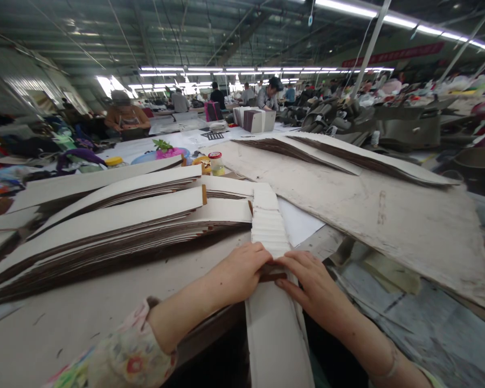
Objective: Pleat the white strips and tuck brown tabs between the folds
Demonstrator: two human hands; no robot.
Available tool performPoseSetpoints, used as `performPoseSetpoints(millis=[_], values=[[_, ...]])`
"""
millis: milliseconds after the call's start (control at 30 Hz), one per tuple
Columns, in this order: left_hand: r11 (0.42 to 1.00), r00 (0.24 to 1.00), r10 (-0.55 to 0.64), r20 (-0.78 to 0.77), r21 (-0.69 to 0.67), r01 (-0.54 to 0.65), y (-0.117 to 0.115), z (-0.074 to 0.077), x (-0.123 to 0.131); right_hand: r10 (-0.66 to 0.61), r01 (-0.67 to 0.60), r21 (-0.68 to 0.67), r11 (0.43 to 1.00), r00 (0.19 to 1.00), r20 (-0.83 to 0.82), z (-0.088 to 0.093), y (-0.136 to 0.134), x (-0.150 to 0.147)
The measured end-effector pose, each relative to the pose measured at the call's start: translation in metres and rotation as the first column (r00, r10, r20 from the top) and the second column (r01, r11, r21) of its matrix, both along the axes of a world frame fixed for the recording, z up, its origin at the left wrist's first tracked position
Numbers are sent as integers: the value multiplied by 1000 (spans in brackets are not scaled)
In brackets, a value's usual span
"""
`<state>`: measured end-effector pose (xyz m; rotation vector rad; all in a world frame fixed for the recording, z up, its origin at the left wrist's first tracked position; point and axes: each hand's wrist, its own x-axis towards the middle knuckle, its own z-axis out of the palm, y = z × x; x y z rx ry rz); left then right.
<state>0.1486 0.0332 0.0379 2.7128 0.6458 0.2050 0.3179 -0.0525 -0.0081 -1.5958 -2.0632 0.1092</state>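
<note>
A long off-white strip [278,331] runs from the table edge toward me, over my lap. Beyond my hands its far part looks ridged, like a row of overlapping layers [267,229]. My left hand [242,269] is closed with its fingertips on the strip's left side. From the right, my right hand [313,285] pinches the same place, thumb below and fingers on top. Between the two hands a folded-up end with a brown edge [274,277] shows. My fingertips nearly meet, and what lies beneath them is hidden.
Fanned stacks of long white strips with brown undersides [117,231] lie at left. More strips [372,156] rest on a large pale board [388,215] at right. A red-lidded jar [216,163] stands ahead. Co-workers [126,116] sit farther back.
</note>
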Motion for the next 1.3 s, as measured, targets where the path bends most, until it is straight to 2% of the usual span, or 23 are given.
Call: performPoseSetpoints(millis=[200,367,467,533,633,733,867,967,1133,1300], values=[[996,997,-45,-59,77,49,-2,-7,-1,32,-38,54,998,993,118,4,-1,-3],[970,976,-103,-190,196,140,-10,-9,2,-10,-26,107,994,946,323,1,-7,-14],[965,972,-78,-222,229,130,-12,-9,2,-50,-11,146,989,913,406,-2,-9,-20],[981,986,-52,-157,176,79,-11,-9,-2,-55,-15,166,986,909,413,-2,-9,-22],[1000,999,24,42,-9,-24,-5,-11,-13,-62,-14,197,980,925,375,0,-7,-20],[970,974,170,152,-198,-139,-1,-16,-24,-62,9,169,986,948,312,1,-6,-16],[914,954,267,134,-349,-207,-1,-20,-29,-2,-6,40,999,980,197,3,-3,-13],[899,949,291,119,-375,-229,-2,-20,-28,79,-76,-28,997,989,126,7,1,-12],[916,953,273,131,-338,-216,-3,-18,-28,192,-185,-140,973,980,45,18,9,-15],[943,964,218,154,-290,-166,-3,-21,-30,245,-237,-127,963,968,52,22,10,-20]])
